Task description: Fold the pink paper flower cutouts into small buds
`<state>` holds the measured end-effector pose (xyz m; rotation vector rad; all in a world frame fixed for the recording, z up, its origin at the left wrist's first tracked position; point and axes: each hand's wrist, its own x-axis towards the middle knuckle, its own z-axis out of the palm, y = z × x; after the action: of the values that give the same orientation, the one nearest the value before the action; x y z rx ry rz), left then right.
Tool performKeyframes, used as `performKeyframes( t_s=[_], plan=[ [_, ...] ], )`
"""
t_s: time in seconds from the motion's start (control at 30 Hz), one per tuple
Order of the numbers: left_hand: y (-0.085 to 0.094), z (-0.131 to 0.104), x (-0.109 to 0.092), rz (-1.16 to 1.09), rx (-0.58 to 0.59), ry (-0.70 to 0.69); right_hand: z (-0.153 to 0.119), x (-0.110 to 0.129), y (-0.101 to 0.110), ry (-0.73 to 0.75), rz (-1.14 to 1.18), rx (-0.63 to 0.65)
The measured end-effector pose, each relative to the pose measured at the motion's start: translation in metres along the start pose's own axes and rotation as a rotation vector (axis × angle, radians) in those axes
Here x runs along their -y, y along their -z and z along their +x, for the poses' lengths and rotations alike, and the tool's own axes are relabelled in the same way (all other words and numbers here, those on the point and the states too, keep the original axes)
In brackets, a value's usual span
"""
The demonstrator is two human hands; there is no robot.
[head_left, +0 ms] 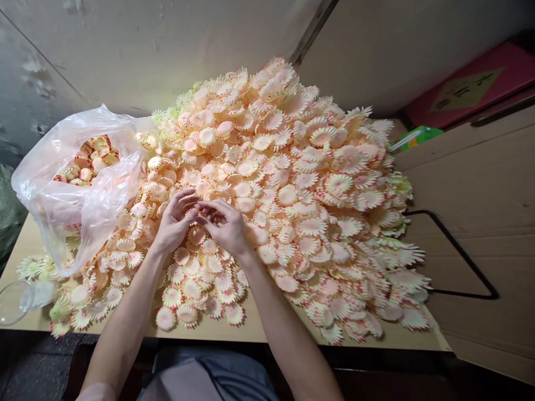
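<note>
A large heap of pale cream and pink flower-shaped pieces (288, 195) with fringed edges covers most of the table. My left hand (178, 220) and my right hand (223, 223) meet over the heap's left-middle part, fingertips pinched close together. Whatever lies between the fingers is too small and hidden to make out. To the left of my hands, a translucent plastic bag (54, 161) lies open, with curled red-edged pieces (90, 161) inside.
A clear round container (15, 302) sits at the table's left edge. At the right stand a cardboard box (480, 223) and a bent black metal bar (463, 250). A red box (472, 83) and a green packet (416, 138) are at the back right.
</note>
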<state>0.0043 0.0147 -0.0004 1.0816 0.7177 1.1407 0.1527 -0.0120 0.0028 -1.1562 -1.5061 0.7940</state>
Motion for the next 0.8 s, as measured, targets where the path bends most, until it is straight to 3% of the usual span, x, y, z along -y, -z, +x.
performKeyframes(
  t_s=[0.2,0.37,0.57,0.8],
  plan=[
    [-0.0021,-0.0001,-0.0021,-0.068,0.059,-0.047,0.0012,-0.0043,-0.0034,-0.127,0.167,-0.114],
    [-0.0003,-0.001,-0.0032,0.03,-0.015,-0.04,0.0051,-0.0053,0.0025,-0.144,0.246,-0.26],
    [0.0015,-0.0013,0.0009,0.106,-0.077,-0.038,0.0051,-0.0052,0.0051,-0.165,0.317,-0.153],
    [0.0029,-0.001,0.0003,0.147,-0.059,-0.024,0.0021,-0.0102,0.0014,-0.2,0.295,-0.214]
  ],
)
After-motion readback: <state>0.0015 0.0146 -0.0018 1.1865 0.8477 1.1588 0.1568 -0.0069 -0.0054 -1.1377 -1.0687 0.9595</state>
